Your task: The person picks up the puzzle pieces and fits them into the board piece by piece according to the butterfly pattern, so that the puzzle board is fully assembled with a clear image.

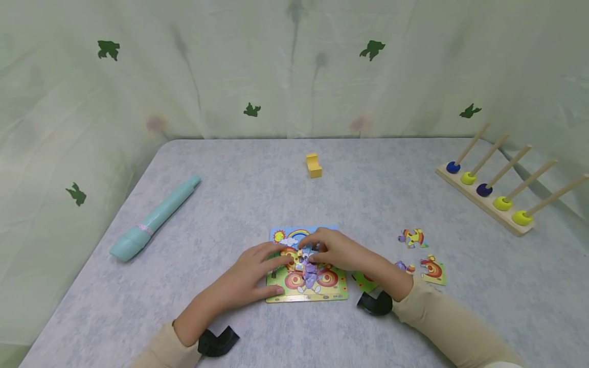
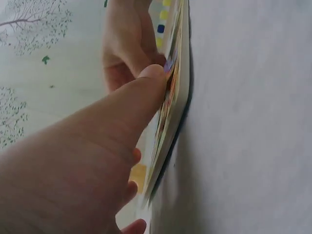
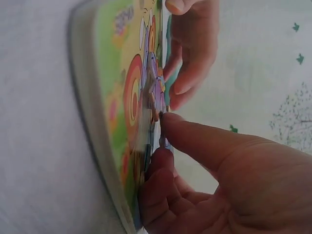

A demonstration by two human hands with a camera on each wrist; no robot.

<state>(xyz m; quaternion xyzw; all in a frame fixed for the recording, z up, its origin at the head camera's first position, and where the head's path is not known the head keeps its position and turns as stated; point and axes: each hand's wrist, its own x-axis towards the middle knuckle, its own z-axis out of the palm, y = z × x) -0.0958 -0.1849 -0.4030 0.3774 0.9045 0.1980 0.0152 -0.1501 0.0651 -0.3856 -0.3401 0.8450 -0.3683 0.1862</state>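
A colourful jigsaw puzzle board (image 1: pixel 329 295) with a butterfly picture lies flat on the table, partly covered by both hands. My left hand (image 1: pixel 252 273) rests on its left side with fingers extended; in the left wrist view the thumb (image 2: pixel 152 73) reaches over the board's edge. Over the middle of the board, my right hand (image 1: pixel 339 250) pinches a small puzzle piece (image 3: pixel 163 141) between thumb and fingers, low against the picture. The piece is mostly hidden by the fingertips. Purple and yellow pieces (image 1: pixel 310 276) show beside it on the board.
Loose puzzle pieces (image 1: pixel 414 237) lie to the right, one green piece (image 1: pixel 365 282) partly under the right forearm. A wooden peg stand (image 1: pixel 483 201) with beads is at far right. A teal microphone-shaped object (image 1: pixel 156 217) lies left; a small yellow block (image 1: pixel 314 166) sits behind the board.
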